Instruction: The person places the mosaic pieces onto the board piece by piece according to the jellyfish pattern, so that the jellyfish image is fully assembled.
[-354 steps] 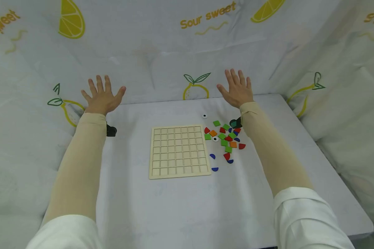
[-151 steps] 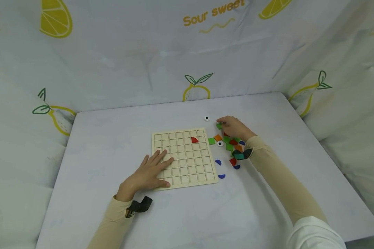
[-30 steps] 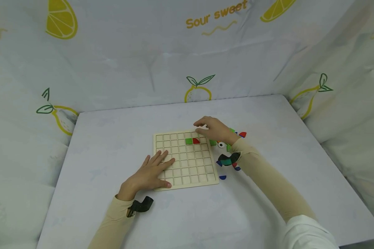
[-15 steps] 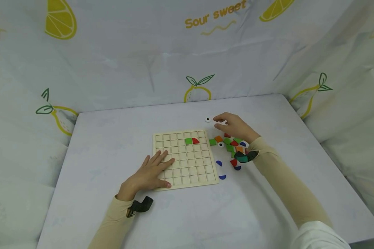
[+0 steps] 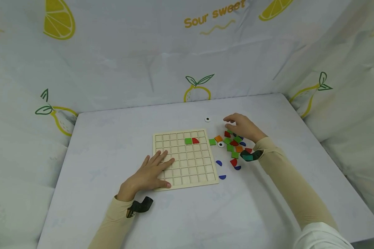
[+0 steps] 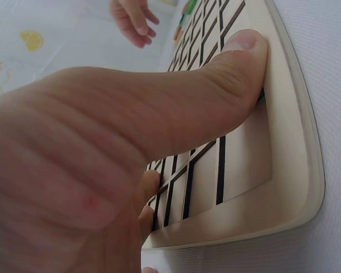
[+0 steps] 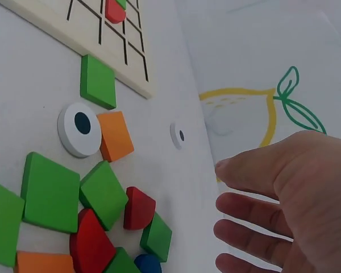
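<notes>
My left hand (image 5: 146, 173) lies with spread fingers on the lower left of a pale wooden grid board (image 5: 193, 160), its thumb over the front edge. In the board's grid sit a green square tile (image 5: 188, 141) and, right beside it, a red quarter-circle tile (image 5: 195, 140). My right hand (image 5: 241, 126) hovers over the back of a heap of coloured tiles, fingers loosely bent and apart from the thumb, nothing between them. Nearest to it are a red tile (image 7: 139, 208) and a green tile (image 7: 156, 238). A white eye disc (image 5: 207, 119) lies to its left.
Right of the board lie several green squares (image 5: 230, 148), orange squares (image 5: 239, 149), red quarter-circles (image 5: 233, 162) and blue half-circles (image 5: 222, 177). A second eye disc (image 5: 221, 144) sits next to an orange tile. Behind the white table (image 5: 118, 131) hangs a lemon-printed cloth (image 5: 127, 55).
A red quarter-circle and then a green square have come onto the board. My right hand has moved from the board's back right corner rightward over the tiles. My left hand has stayed put lately.
</notes>
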`<state>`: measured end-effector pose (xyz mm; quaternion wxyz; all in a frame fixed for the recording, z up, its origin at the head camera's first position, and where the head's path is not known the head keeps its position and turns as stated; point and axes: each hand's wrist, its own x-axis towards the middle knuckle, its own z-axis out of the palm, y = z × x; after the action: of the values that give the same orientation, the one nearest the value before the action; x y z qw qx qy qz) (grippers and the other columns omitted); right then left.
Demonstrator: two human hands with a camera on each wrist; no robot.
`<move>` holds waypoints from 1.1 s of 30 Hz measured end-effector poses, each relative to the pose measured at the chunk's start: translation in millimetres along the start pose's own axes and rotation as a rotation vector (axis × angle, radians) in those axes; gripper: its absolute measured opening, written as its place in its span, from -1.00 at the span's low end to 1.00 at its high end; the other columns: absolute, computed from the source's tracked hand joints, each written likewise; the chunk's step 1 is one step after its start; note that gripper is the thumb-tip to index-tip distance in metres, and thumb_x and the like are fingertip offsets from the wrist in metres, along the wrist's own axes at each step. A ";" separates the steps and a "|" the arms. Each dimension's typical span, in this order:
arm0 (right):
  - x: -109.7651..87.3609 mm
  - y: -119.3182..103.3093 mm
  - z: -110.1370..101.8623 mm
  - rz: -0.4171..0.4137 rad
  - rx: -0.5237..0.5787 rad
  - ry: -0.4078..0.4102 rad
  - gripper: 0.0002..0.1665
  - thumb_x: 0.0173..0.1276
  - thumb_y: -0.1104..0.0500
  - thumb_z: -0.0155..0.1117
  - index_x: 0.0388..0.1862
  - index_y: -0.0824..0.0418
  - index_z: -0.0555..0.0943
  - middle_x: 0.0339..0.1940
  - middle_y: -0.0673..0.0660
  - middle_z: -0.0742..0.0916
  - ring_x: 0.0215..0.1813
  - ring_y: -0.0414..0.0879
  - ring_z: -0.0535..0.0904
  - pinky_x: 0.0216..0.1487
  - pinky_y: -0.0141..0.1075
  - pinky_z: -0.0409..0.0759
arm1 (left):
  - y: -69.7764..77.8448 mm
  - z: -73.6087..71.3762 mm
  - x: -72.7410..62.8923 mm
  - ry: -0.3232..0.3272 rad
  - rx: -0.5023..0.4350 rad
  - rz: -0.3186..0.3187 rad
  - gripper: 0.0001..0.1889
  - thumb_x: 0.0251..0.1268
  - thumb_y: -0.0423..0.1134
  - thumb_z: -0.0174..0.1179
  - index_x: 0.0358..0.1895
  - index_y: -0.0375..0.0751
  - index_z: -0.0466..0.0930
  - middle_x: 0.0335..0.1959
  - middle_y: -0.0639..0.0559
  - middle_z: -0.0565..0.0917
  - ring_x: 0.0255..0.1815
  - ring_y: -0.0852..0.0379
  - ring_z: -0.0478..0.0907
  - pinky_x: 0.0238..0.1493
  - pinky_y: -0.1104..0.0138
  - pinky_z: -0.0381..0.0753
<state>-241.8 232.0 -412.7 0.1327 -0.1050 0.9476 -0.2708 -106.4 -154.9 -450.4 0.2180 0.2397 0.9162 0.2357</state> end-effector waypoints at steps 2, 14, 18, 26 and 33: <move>1.4 3.3 1.2 0.014 -0.017 -0.007 -0.48 0.54 0.12 0.15 0.38 0.31 0.49 0.31 0.34 0.57 0.36 0.28 0.42 0.38 0.21 0.46 | -0.3 0.1 0.2 0.001 -0.002 0.000 -0.05 0.17 0.05 0.43 0.61 -0.01 0.15 0.71 -0.15 -0.14 0.72 -0.24 -0.31 0.62 -0.27 -0.35; 2.5 18.5 5.8 0.062 -0.172 -0.031 -0.48 0.53 0.13 0.12 0.36 0.37 0.50 0.26 0.41 0.58 0.22 0.27 0.53 0.30 0.18 0.55 | -0.6 0.2 0.8 -0.002 0.005 -0.005 -0.04 0.17 0.07 0.43 0.61 0.01 0.15 0.71 -0.14 -0.13 0.72 -0.23 -0.31 0.62 -0.26 -0.35; 0.2 20.9 6.4 0.080 -0.225 -0.048 -0.48 0.52 0.11 0.14 0.33 0.39 0.52 0.29 0.43 0.57 0.22 0.27 0.54 0.31 0.18 0.55 | -0.7 -0.1 0.3 -0.003 0.005 -0.003 -0.04 0.17 0.07 0.43 0.61 0.01 0.15 0.71 -0.15 -0.13 0.72 -0.23 -0.31 0.62 -0.27 -0.35; 0.7 24.5 11.9 0.092 -0.253 -0.045 -0.54 0.49 0.12 0.20 0.25 0.35 0.60 0.28 0.41 0.57 0.21 0.27 0.52 0.25 0.14 0.61 | -1.6 0.2 0.0 0.000 0.000 0.003 -0.05 0.18 0.07 0.42 0.61 0.01 0.14 0.71 -0.15 -0.14 0.72 -0.23 -0.32 0.62 -0.27 -0.35; 0.9 23.2 14.2 0.106 -0.227 -0.017 -0.55 0.45 0.15 0.23 0.23 0.34 0.59 0.23 0.39 0.60 0.17 0.23 0.51 0.22 0.10 0.64 | -2.1 1.5 1.0 0.003 -0.002 -0.003 -0.04 0.17 0.08 0.43 0.61 0.02 0.15 0.71 -0.13 -0.14 0.72 -0.22 -0.32 0.63 -0.25 -0.36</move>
<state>-241.2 244.2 -437.1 0.1423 -0.0712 0.9753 -0.1533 -107.1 -155.4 -453.0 0.2174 0.2378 0.9167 0.2364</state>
